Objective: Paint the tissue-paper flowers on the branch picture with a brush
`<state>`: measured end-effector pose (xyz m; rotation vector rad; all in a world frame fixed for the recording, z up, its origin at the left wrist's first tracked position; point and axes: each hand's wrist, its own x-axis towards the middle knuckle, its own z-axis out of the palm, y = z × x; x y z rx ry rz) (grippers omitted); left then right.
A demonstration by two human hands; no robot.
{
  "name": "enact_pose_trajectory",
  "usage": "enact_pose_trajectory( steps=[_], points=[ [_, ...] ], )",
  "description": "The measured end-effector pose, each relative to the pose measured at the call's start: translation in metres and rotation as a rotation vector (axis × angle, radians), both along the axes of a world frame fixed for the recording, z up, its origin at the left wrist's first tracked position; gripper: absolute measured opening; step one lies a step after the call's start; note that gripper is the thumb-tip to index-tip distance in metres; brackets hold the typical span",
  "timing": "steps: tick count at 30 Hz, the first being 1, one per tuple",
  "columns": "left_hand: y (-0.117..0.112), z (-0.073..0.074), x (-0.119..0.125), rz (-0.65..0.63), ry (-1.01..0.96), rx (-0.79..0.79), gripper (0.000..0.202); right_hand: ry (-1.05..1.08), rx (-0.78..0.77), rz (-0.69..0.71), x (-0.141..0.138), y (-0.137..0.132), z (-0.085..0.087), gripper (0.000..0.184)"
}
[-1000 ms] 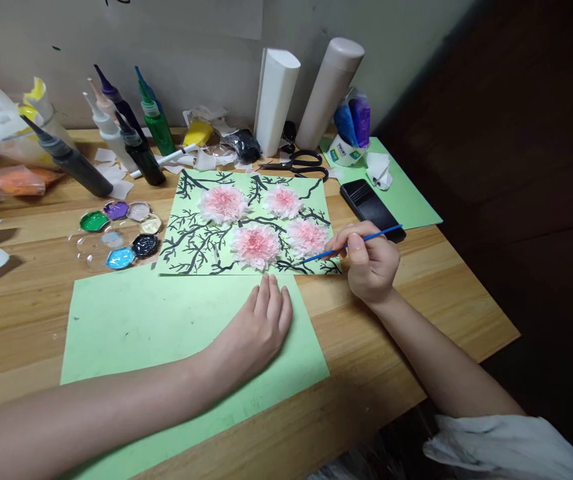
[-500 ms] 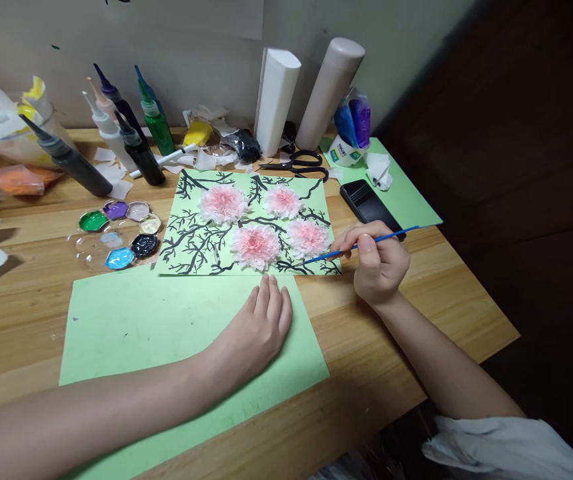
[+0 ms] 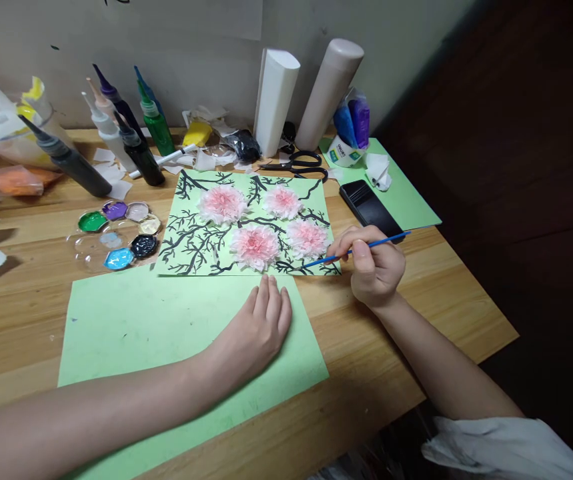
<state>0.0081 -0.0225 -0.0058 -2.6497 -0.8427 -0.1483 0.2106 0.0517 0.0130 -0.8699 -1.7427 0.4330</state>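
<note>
My right hand (image 3: 372, 265) pinches a thin blue paintbrush (image 3: 383, 241) whose tip touches the lower right corner of the green picture (image 3: 206, 233). That picture has black painted branches and several pink paper flowers (image 3: 255, 245). My left hand (image 3: 256, 330) lies flat with its fingers together on a blank green sheet (image 3: 136, 327), just below the picture's bottom edge. It holds nothing.
A paint palette (image 3: 116, 233) sits left of the picture, with several paint bottles (image 3: 139, 150) behind it. Black scissors (image 3: 301, 162), two tall cylinders (image 3: 326, 90), a black phone (image 3: 369, 205) and paper scraps crowd the back. The table's edge runs close on the right.
My right hand drew the brush a little to the right, then came back left toward the picture's corner. The left hand has stayed put.
</note>
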Motion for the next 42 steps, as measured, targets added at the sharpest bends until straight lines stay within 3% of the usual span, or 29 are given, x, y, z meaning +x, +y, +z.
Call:
enact_pose_trajectory(
  steps=[7,12,15,20,22,25,31,42],
  points=[
    [0.0,-0.001,0.0,0.005,-0.025,-0.011,0.043,-0.04,0.009,0.013,0.002,0.001,0.004,0.026],
    [0.001,0.0,-0.002,-0.003,-0.035,-0.015,0.044,0.133,0.091,-0.164,0.018,0.01,0.025,0.029],
    [0.003,0.001,-0.003,-0.004,-0.053,0.013,0.044,0.278,0.102,-0.193,0.038,0.015,0.039,0.032],
    [0.005,0.0,-0.003,0.003,-0.103,0.023,0.047,0.414,-0.133,-0.116,0.064,0.018,0.038,0.034],
    [0.005,0.0,-0.003,0.006,-0.108,0.021,0.048,0.375,-0.25,-0.097,0.063,0.017,0.03,0.031],
    [0.005,0.001,-0.003,0.001,-0.094,0.028,0.047,0.228,-0.296,-0.035,0.054,0.01,0.019,0.026],
    [0.003,0.002,-0.002,0.016,-0.081,0.028,0.047,-0.121,-0.143,0.024,0.044,-0.005,0.014,0.02],
    [0.005,0.002,-0.003,-0.014,-0.067,0.023,0.045,-0.226,-0.086,0.036,0.044,-0.003,0.014,0.021]
  ],
)
